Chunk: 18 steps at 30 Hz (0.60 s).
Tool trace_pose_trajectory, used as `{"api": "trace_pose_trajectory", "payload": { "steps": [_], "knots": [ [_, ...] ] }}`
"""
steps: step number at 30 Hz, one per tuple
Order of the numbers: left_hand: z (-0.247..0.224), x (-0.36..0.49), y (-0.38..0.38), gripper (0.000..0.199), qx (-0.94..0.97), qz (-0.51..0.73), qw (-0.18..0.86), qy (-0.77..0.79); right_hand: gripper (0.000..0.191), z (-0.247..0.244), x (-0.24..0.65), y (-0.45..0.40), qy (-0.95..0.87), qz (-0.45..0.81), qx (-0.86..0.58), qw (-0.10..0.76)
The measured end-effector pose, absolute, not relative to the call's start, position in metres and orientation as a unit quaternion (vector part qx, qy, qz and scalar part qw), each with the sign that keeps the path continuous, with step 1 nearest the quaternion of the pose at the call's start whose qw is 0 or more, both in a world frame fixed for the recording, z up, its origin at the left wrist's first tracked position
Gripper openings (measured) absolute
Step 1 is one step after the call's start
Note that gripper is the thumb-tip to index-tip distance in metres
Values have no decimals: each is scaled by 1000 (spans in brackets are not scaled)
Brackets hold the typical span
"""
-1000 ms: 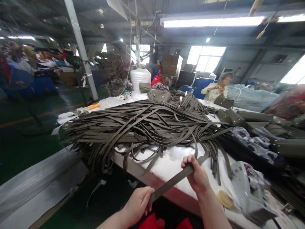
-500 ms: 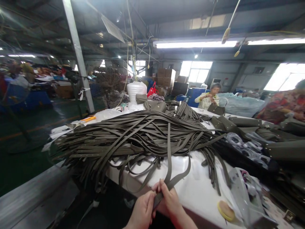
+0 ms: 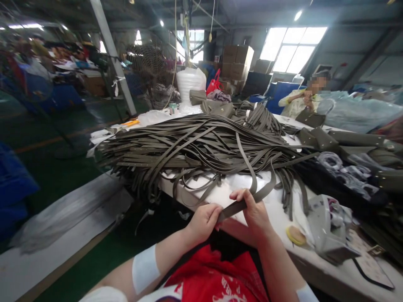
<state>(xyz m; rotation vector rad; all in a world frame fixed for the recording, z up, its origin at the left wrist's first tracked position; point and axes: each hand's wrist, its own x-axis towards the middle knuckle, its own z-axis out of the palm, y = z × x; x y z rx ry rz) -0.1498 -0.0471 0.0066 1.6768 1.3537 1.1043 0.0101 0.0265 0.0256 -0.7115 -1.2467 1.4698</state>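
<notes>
A dark olive strap (image 3: 233,209) stretches between my hands over the table's front edge. My left hand (image 3: 205,220) is closed on its near end. Farther along, my right hand (image 3: 254,209) grips the same strap between thumb and fingers. Beyond the right hand the strap bends back toward a large heap of matching straps (image 3: 176,147), which lies across the white table (image 3: 277,235). Small metal studs show on some straps in the heap. What is under my left fingers is hidden.
At the right sit a grey plastic holder (image 3: 327,230), a yellow-rimmed round pad (image 3: 296,235), clear plastic rolls (image 3: 343,170) and olive bag pieces (image 3: 352,144). A co-worker (image 3: 302,98) handles a bag across the table. An orange-handled tool (image 3: 130,123) lies at the far left.
The view has tipped downward, bringing my forearms and red apron into sight. My hands have moved apart along the strap, and more of it shows between them.
</notes>
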Motion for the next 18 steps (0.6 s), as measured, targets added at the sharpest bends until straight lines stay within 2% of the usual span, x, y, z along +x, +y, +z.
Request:
{"api": "trace_pose_trajectory", "payload": {
  "steps": [7,11,15,18],
  "knots": [
    [6,-141,-43,44,626,465,342,524,37,15,-12,1,-477,692,-285,461],
    [5,-146,-38,42,620,429,430,496,36,19,0,9,-507,657,-286,480],
    [5,-149,-37,55,617,371,526,453,36,22,10,13,-541,607,-317,488],
    [4,-141,-39,58,623,390,496,463,38,17,6,12,-517,606,-333,504]
  ]
}}
